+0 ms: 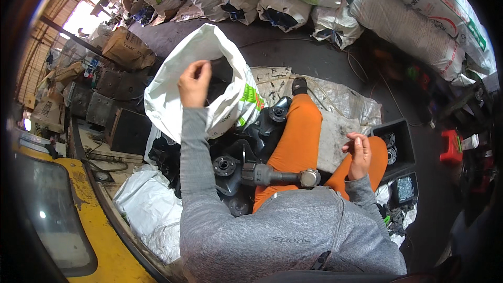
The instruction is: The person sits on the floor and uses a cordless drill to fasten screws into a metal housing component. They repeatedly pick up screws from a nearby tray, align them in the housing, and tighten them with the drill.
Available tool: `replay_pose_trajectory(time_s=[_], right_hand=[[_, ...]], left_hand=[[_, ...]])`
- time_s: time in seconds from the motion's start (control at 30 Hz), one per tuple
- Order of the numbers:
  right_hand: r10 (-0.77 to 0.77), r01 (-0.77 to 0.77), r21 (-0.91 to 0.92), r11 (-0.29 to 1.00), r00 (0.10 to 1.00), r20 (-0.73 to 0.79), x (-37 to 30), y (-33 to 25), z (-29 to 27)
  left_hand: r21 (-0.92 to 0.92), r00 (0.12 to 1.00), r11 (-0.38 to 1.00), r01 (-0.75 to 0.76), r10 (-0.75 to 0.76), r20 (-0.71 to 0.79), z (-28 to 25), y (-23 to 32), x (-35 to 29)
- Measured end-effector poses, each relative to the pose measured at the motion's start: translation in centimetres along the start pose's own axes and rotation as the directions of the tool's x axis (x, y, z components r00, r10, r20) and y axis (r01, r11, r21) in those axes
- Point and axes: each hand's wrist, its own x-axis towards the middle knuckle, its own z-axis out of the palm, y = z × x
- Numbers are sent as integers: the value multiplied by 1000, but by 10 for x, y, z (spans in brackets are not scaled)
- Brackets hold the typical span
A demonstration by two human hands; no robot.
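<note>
My left hand hangs over the mouth of a tall white woven sack, its fingers loosely bent and nothing visible in them. Dark contents partly show inside the sack, behind the hand. Above my right thigh is my right hand, fingers half curled and apart, also without anything visible in it. Across my lap lies a dark grey cylindrical tool or part with a round metal end. Black moulded parts with round hubs are heaped between the sack and my left leg.
Black bins with round metal parts and small silvery pieces stand at my right. A red container is farther right. Full white sacks line the back. A yellow machine panel borders the left, beside crumpled white sacking.
</note>
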Motion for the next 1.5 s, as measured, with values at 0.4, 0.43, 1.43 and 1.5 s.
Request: replay_pose_trajectory(time_s=[0.4,0.43,1.43,1.5], right_hand=[[242,-221,105,970,929,-279,0,11,-36],[247,-226,106,968,923,-295,1,13,-40],[-55,-644,-761,79,759,-648,-49,42,-372],[-48,-616,-788,-5,787,-615,-55,43,-374]], left_hand=[[110,659,685,721,-725,199,104,-204,21],[182,674,702,688,-712,198,115,-203,24],[-378,634,793,477,-12,773,195,33,-96],[-315,466,519,794,-189,864,285,31,-143]])
